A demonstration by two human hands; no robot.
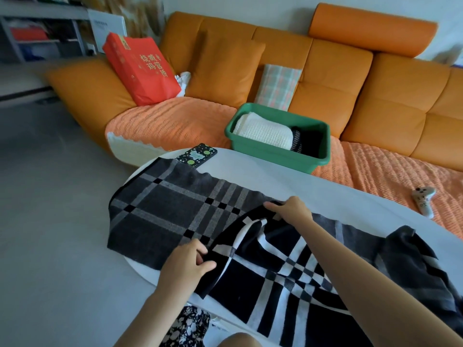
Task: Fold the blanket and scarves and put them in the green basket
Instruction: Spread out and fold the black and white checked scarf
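Lying across white table (275, 176), black-grey checked scarf (175, 211), both hands pinching folded edge.

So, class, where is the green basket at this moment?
In the head view, the green basket sits centre-right on the orange sofa throw, just beyond the white table, in front of the plaid cushion.

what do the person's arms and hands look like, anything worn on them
Both arms are bare as far up as the view shows: no sleeves, gloves or watch. The left hand and right hand show no rings or bracelets that I can make out. The only clothing in view is a black-and-white floral garment at the bottom edge.
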